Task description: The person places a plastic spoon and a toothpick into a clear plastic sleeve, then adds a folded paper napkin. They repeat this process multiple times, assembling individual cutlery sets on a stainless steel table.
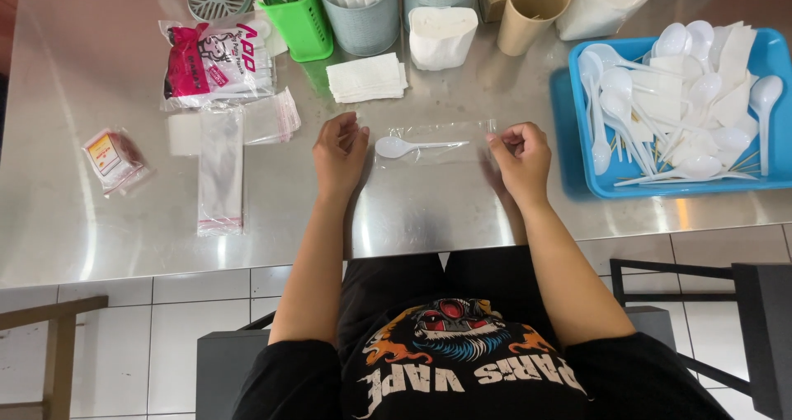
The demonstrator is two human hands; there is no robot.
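While both hands pinch clear sleeve (433, 143), spoon (398, 147) w/in, mid-table.

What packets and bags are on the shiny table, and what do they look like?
Pink and white packet: far left, flat, crinkly plastic.
Small red and yellow packet: left edge, squarish, clear wrap.
Long clear sleeves: left of the left hand, pink-edged stack.
Clear bag: between both hands, white spoon inside; right hand pinches its end.

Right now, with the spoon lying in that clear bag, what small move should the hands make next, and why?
Probably close the clear bag: the white spoon already lies inside it, the right hand pinches one end, and the left hand rests at the other.
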